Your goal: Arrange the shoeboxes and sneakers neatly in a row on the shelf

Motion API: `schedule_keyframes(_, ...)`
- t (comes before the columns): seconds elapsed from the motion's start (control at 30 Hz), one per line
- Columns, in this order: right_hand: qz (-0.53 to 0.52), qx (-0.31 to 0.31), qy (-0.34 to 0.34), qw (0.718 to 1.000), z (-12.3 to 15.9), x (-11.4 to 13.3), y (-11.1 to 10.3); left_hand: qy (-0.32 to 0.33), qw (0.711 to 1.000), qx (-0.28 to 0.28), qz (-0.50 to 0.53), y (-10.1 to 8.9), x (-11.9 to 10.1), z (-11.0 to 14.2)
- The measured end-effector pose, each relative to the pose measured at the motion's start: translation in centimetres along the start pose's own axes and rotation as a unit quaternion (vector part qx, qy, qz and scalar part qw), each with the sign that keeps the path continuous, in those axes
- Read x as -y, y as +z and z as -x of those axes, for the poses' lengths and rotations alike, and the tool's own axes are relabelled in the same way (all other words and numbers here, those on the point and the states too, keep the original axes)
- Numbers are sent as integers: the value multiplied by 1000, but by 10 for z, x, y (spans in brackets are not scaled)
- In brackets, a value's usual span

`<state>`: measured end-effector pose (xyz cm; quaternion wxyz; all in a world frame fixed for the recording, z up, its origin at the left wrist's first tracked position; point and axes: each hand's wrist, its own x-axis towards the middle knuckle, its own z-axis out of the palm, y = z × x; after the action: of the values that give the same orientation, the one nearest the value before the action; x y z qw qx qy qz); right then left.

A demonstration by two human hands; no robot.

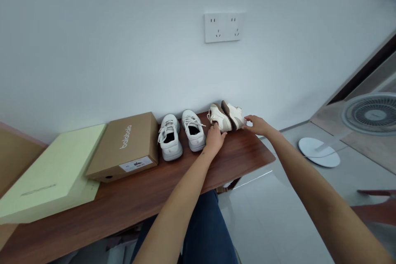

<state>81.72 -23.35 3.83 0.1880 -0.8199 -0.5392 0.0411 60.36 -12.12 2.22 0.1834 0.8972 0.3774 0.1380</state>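
A pair of small cream sneakers stands at the right end of the wooden table, close to the wall. The left cream sneaker (221,118) is tipped on its side, with its laces toward the left. Beside it, the right cream sneaker (236,115) is tilted so its brown sole faces the other shoe. My left hand (215,138) grips the left sneaker near its opening, and its fingertips are partly hidden. My right hand (256,125) pinches the right sneaker at its outer end with thumb and fingers.
Two white sneakers (170,138) stand left of my left hand. Farther left lie a brown shoebox (123,144) and a pale yellow box (58,173) on the wooden table (133,196). A socket plate (222,27) is on the wall. A white fan (374,114) stands right.
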Motion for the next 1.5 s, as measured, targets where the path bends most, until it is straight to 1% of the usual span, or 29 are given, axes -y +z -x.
schedule_keyframes(0.2, -64, 62, 5, 996, -18, -10, 8, -42, 999, 20, 4, 6, -4, -10)
schedule_keyframes(0.3, -69, 65, 21, 995, -23, -10, 10, -56, 998, 30, 11, 6, -5, -15)
schedule_keyframes(0.4, -76, 53, 17, 996, -25, -7, 7, -58, 998, 25, 16, 3, -6, -17)
schedule_keyframes(0.5, -57, 34, 1, 998, -24, -3, 0, -31, 999, 19, 1, -4, -9, -20)
schedule_keyframes(0.63, 34, 24, -27, 999, -24, 8, -11, 17, 998, 35, -39, -14, -15, -23)
schedule_keyframes(0.73, 90, 45, -38, 994, -25, 18, -14, 45, 995, 45, -73, -20, -18, -24)
schedule_keyframes(0.83, 124, 72, -44, 989, -26, 27, -9, 75, 991, 56, -92, -23, -21, -23)
schedule_keyframes(1.03, 147, 94, -59, 983, -26, 35, 3, 88, 987, 86, -101, -24, -23, -21)
schedule_keyframes(1.2, 162, 96, -51, 981, -28, 36, 6, 92, 984, 96, -118, -23, -23, -23)
schedule_keyframes(1.5, 146, 82, -60, 984, -34, 35, 7, 96, 984, 89, -120, -21, -27, -30)
